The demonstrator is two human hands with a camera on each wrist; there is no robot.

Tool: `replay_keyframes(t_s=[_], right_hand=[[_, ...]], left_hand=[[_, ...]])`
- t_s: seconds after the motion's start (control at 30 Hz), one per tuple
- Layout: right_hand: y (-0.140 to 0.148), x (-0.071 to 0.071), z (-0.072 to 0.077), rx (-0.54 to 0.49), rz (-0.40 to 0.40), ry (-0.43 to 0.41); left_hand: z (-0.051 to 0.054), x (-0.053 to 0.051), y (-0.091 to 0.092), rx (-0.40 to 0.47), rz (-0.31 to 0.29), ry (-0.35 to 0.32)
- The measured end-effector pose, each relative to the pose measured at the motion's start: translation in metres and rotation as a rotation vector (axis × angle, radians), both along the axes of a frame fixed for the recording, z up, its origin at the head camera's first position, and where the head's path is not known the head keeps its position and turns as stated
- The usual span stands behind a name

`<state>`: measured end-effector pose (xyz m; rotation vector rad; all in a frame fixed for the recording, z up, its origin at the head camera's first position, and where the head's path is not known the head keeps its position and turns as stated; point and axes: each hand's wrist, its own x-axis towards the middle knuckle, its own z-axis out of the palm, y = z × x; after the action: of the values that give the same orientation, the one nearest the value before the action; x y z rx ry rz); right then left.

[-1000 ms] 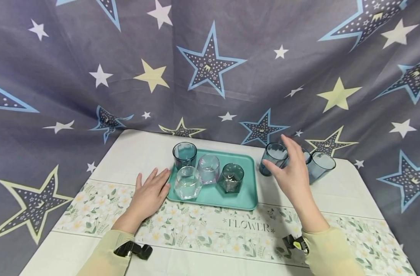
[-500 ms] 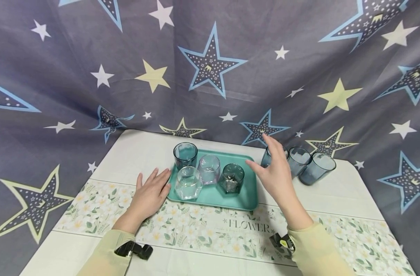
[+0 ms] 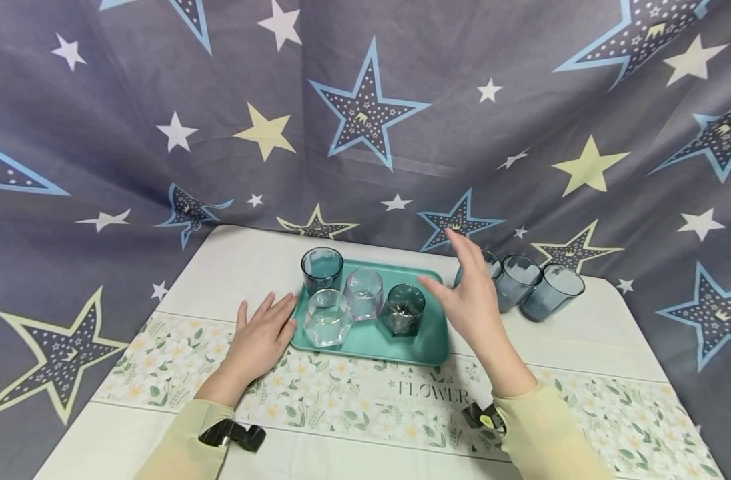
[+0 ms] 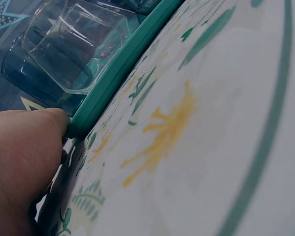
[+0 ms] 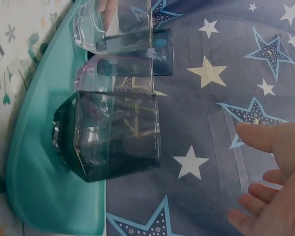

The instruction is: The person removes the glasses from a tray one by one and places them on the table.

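Right hand (image 3: 471, 299), empty, thumb and fingers parted, has the smoky glass (image 3: 405, 311) standing upright just to its left on the tray (image 3: 374, 345). Left hand (image 3: 262, 339), farther from that glass, rests extended fingers against the tray.

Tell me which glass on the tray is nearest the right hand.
The smoky dark-grey glass: it stands rightmost on the teal tray, towards the right hand; the clear glass, pinkish glass and blue glass stand farther left.
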<state>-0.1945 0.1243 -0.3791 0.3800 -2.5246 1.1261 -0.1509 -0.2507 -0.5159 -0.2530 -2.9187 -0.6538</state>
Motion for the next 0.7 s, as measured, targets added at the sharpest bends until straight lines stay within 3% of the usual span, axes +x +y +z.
replay_keyframes(t_s=[0.7], right_hand=[[-0.07,-0.005,-0.005,0.036,0.18,-0.068]], left_hand=[[-0.001,-0.001,0.0,-0.007,0.004,-0.009]])
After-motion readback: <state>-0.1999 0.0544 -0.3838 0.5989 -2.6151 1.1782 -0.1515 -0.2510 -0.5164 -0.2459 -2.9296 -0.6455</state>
